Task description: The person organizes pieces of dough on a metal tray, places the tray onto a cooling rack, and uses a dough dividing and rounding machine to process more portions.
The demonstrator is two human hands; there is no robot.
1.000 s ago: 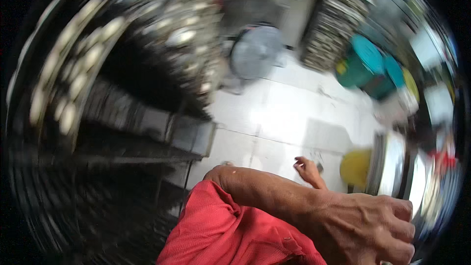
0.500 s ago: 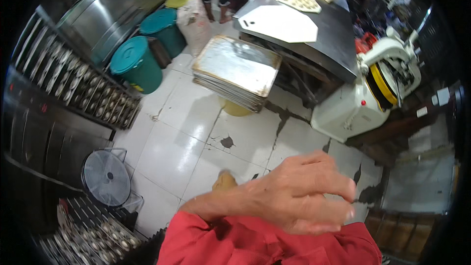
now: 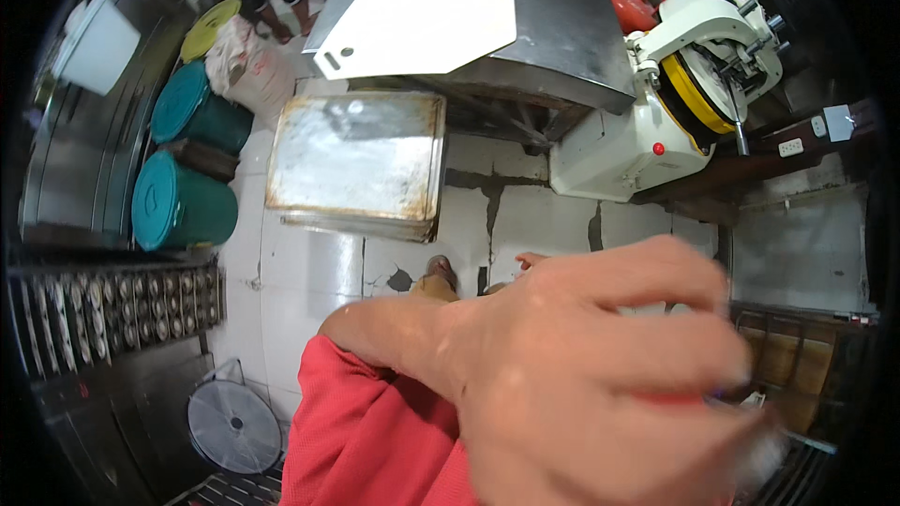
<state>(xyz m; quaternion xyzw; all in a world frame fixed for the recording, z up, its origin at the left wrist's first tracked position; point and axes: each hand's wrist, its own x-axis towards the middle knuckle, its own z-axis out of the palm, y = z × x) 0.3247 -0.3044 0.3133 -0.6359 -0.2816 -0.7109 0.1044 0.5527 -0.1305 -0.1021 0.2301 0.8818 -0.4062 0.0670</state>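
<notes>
My left hand (image 3: 600, 356) reaches across my body from the left, large and close, its forearm coming out of a red sleeve (image 3: 366, 422). Its fingers are bent but spread apart, with nothing visible between them; the tips are smeared by motion. Just beyond it, a few fingertips of my right hand (image 3: 531, 260) poke out, extended, over the floor; the rest is hidden behind my left hand. Ahead stands a stack of worn metal baking trays (image 3: 356, 155), which neither hand touches. A white board (image 3: 422, 23) with cut corners lies on the steel table (image 3: 562, 37) beyond it.
At left are two teal lidded bins (image 3: 183, 201), a sack (image 3: 246, 70), a rack (image 3: 122, 309) of filled trays and a floor fan (image 3: 234, 424). A cream machine (image 3: 619, 155) with a yellow band stands at right. Someone's legs (image 3: 272, 14) show at the back.
My view has turned and come nearer to the tray stack and table. My left hand has risen closer and looks larger. Fingertips of my right hand have come into sight.
</notes>
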